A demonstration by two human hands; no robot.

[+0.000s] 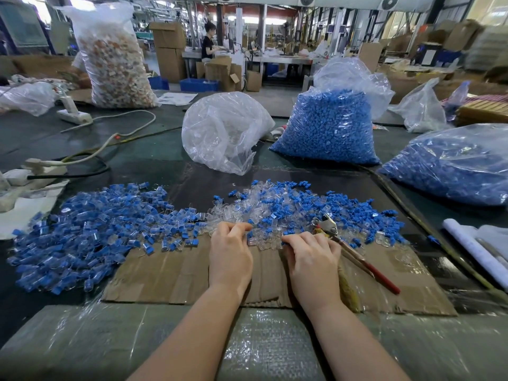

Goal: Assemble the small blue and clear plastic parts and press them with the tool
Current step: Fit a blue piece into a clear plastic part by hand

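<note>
The left hand (230, 250) pinches a clear part (251, 241) at its curled fingertips, the right hand (312, 253) pinches a blue part (286, 243) just right of it, pliers (354, 253) lying beside the right hand.

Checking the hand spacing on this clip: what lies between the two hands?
In the head view, clear plastic parts with a few blue ones fill the gap between the left hand and the right hand, lying on the cardboard sheet.
</note>
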